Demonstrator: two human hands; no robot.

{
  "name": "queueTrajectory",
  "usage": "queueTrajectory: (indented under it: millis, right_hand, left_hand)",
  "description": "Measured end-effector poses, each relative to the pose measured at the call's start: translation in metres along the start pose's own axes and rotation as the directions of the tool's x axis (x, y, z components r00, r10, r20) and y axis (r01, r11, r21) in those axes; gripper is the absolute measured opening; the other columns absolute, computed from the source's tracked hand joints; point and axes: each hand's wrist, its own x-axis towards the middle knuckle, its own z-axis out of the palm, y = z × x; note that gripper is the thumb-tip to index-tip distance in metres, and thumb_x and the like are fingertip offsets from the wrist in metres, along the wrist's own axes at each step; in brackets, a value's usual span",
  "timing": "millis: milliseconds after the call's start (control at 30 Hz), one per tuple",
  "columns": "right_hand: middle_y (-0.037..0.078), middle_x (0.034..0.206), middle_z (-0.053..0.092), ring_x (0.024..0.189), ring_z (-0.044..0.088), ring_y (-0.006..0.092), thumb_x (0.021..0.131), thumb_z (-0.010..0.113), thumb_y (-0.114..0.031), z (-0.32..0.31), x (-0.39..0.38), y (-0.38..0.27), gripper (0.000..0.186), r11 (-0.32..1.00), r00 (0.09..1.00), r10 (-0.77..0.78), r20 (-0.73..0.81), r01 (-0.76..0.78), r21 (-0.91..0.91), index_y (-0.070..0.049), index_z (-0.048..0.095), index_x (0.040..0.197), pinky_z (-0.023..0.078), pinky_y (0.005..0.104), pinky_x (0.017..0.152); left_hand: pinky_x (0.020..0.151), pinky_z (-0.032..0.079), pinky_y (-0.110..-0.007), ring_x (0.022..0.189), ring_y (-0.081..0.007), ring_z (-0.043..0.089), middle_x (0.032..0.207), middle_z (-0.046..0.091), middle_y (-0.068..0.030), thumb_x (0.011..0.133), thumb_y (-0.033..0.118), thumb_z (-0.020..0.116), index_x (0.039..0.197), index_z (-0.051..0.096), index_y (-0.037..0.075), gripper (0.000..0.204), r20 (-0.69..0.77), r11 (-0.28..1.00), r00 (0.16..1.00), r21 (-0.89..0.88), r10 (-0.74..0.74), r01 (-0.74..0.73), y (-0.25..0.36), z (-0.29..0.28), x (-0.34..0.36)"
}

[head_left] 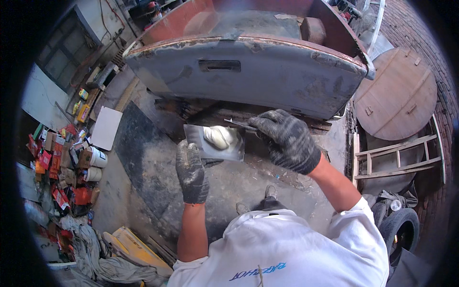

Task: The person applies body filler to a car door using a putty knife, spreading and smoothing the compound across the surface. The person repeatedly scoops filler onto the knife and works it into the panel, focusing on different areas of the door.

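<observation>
My left hand (191, 173), in a dark grey work glove, grips a flat grey plate (233, 154) by its left edge. A thick mound of cream-coloured putty (221, 137) lies on the plate. My right hand (287, 140), gloved too, is closed on a thin flat putty knife (239, 125), whose blade points left, just beyond the putty's right side. Some pale paste seems to sit on its tip. Beyond both hands stands a grey vehicle tailgate (277, 76) with a dark handle recess and patchy, worn paint.
Behind the tailgate is a rusty red truck bed (334, 28). A round wooden board (397, 93) leans at right, above a wooden frame (399, 158) and a tyre (401, 234). Boxes (55, 160) and white buckets (98, 157) crowd the left. A dark sheet (143, 158) covers part of the floor.
</observation>
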Motion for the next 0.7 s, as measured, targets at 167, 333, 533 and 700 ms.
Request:
queueTrajectory:
  millis: [167,333,533,700]
  right_hand:
    - [0.008,0.11,0.063,0.097,0.057,0.0285,0.06,0.069,-0.011,0.023,-0.021,-0.019,0.055,0.952,0.985,-0.165,0.052,0.173,-0.254,-0.013,0.066,0.115,0.044,0.0442,0.086]
    - [0.008,0.108,0.063,0.099,0.057,0.029,0.066,0.066,-0.012,0.028,-0.03,-0.017,0.043,0.978,0.997,-0.054,-0.059,0.041,-0.203,-0.012,0.067,0.109,0.044,0.0444,0.083]
    - [0.01,0.11,0.063,0.101,0.058,0.0307,0.065,0.067,-0.008,0.017,-0.028,-0.023,0.048,0.979,0.994,0.01,0.112,0.014,-0.204,-0.009,0.065,0.112,0.044,0.045,0.086]
    - [0.014,0.111,0.064,0.101,0.061,0.0315,0.067,0.07,-0.006,0.013,-0.018,0.004,0.05,0.987,0.992,-0.019,-0.121,0.037,0.154,-0.009,0.065,0.117,0.047,0.043,0.089]
  left_hand:
    - [0.087,0.045,-0.039,0.097,-0.0309,0.057,0.104,0.059,-0.0229,0.101,0.018,0.046,0.117,0.052,-0.007,0.03,0.089,0.824,0.936,0.451,0.341,-0.343,-0.017,0.013,0.005]
    - [0.086,0.045,-0.04,0.095,-0.0328,0.057,0.103,0.059,-0.023,0.101,0.016,0.046,0.116,0.053,-0.007,0.028,0.172,0.646,0.84,0.566,0.515,-0.512,-0.025,0.025,0.003]
    - [0.086,0.045,-0.04,0.095,-0.0331,0.058,0.105,0.06,-0.0231,0.101,0.016,0.047,0.117,0.053,-0.006,0.028,0.245,0.681,0.863,0.534,0.443,-0.501,-0.023,0.022,0.003]
    - [0.085,0.045,-0.036,0.093,-0.0252,0.057,0.102,0.061,-0.0166,0.101,0.017,0.048,0.115,0.054,-0.004,0.026,0.316,0.883,0.917,0.318,0.244,-0.345,-0.021,0.01,0.009]
